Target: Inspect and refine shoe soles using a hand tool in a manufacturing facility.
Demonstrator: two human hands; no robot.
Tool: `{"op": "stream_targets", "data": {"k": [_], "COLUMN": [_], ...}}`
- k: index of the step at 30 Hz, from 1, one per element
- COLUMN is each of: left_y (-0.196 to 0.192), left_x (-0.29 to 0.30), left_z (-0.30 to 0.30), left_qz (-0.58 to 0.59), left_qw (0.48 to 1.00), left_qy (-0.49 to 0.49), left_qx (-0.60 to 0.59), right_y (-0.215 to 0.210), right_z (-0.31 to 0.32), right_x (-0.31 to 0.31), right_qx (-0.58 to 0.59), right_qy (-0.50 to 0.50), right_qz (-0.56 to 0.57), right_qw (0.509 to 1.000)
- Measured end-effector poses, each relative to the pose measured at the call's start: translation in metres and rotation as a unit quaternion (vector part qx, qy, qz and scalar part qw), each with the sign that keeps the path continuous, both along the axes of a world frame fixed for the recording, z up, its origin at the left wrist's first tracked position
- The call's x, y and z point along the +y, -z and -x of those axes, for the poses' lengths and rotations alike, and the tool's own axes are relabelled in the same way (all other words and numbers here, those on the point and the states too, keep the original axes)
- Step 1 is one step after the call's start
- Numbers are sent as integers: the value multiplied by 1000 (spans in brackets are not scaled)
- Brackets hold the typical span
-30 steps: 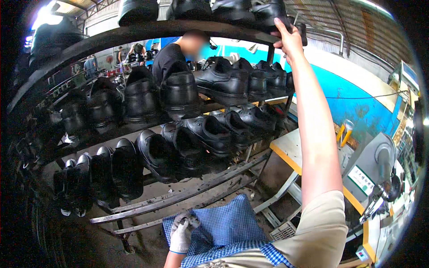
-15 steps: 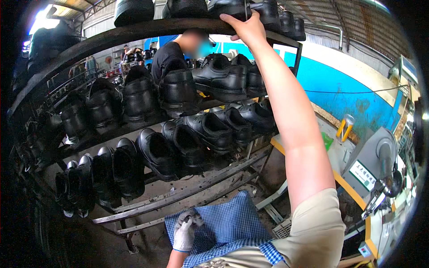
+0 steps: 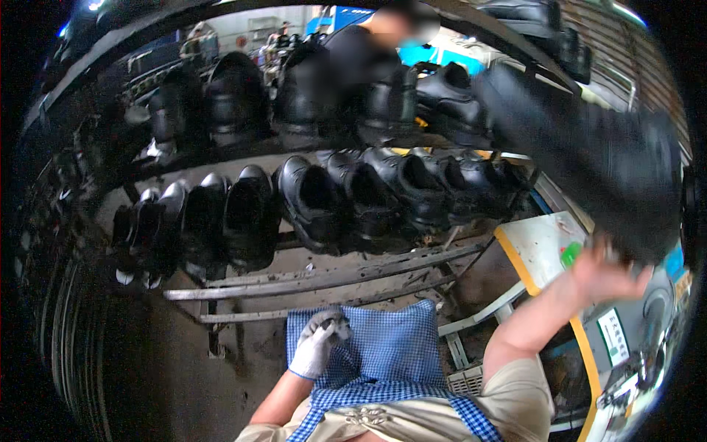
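Observation:
A black leather shoe (image 3: pixel 589 162), large and smeared by motion, is held up at the right in my bare right hand (image 3: pixel 604 276). That hand grips its lower end, and the shoe hides part of the fingers. Low in the middle, my left hand (image 3: pixel 320 342) wears a white and grey glove and rests in front of the blue checked apron (image 3: pixel 398 342). Its fingers are curled closed around something small and dark that I cannot make out. Black shoes (image 3: pixel 313 199) stand in rows on the metal rack (image 3: pixel 324 276) ahead of me.
To the right stands a workbench (image 3: pixel 541 239) with a yellow edge, and a grey machine (image 3: pixel 618 331) beside it. A green object (image 3: pixel 571 254) lies on the bench. Behind the rack a person in a dark shirt (image 3: pixel 353 48) is bent forward. More shoes (image 3: pixel 523 15) sit on the top shelf.
My right hand has left the top shelf and swung down to the right, now with a black shoe in it. My view has lowered. The gloved left hand stays by the apron.

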State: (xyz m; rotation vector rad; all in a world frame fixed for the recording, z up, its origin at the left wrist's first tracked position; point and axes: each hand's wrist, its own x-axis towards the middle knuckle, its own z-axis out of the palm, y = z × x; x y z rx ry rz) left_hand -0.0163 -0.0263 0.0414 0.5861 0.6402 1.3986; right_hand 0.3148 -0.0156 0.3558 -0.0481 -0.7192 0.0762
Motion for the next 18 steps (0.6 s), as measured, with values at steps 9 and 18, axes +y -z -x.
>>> {"op": "stream_targets", "data": {"k": [9, 18], "left_y": [-78, -71], "left_x": [6, 16], "left_z": [11, -4], "left_qz": [-290, -91], "left_qw": [889, 973], "left_qy": [-143, 65], "left_qx": [325, 202], "right_y": [190, 244], "right_z": [65, 115], "right_x": [18, 41], "right_qx": [-385, -561], "right_qy": [-272, -226], "right_qz": [396, 382], "right_qw": [788, 699]}}
